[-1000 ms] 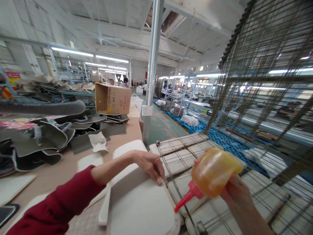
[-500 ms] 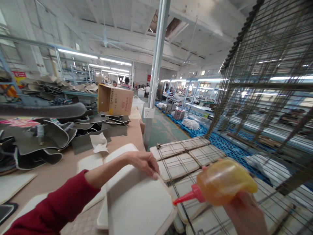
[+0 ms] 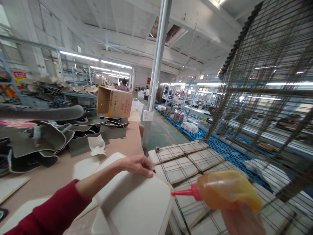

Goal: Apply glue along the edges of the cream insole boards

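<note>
My left hand (image 3: 138,165) grips the far edge of a white rounded panel (image 3: 139,202), thumb on its face and fingers bent over the rim. The panel stands tilted above other white panels on the table. In my right hand (image 3: 242,217) is a squeeze bottle (image 3: 227,189) of amber liquid, lying nearly level. Its red nozzle (image 3: 184,192) points left, with the tip at the panel's right edge. Part of my right hand is hidden behind the bottle.
Right of the table, a wire rack (image 3: 178,163) holds several white panels; more wire racks (image 3: 264,58) rise upright behind it. Dark grey pieces (image 3: 49,137) pile up at the left. A cardboard box (image 3: 119,102) and a metal post (image 3: 156,71) stand ahead.
The panel has shifted slightly left, and its right edge has turned a little under the nozzle. My left hand moved left with it. The bottle is tipped closer to level.
</note>
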Demonstrator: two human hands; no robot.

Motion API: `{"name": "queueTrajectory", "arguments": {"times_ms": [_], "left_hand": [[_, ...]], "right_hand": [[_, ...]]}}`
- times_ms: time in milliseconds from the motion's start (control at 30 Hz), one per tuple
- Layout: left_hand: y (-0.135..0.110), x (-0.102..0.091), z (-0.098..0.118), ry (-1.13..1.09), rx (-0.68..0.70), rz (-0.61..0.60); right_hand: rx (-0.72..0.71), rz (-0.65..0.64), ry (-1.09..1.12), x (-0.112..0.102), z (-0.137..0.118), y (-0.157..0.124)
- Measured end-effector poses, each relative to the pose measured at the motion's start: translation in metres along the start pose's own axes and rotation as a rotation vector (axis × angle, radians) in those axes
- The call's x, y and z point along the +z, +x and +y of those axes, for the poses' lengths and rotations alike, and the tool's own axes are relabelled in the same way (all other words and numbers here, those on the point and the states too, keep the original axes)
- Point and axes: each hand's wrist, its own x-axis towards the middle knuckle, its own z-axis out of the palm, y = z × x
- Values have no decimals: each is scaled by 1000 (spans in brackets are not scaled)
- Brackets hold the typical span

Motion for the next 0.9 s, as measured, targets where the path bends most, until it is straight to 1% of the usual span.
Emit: {"name": "queueTrajectory", "arguments": {"times_ms": [233,567,733,900], "left_hand": [[1,1,-4,-15,-17,0],[3,3,-10,-65,-26,33],[2,4,-13,-81,-46,54],[0,6,-19,-114,-69,84]], "right_hand": [[-10,-5,-43,-5,7,4],[3,15,3,-3,9,-1],[-2,35,34,2,9,-5],[-20,23,64,10,10,-13]]}}
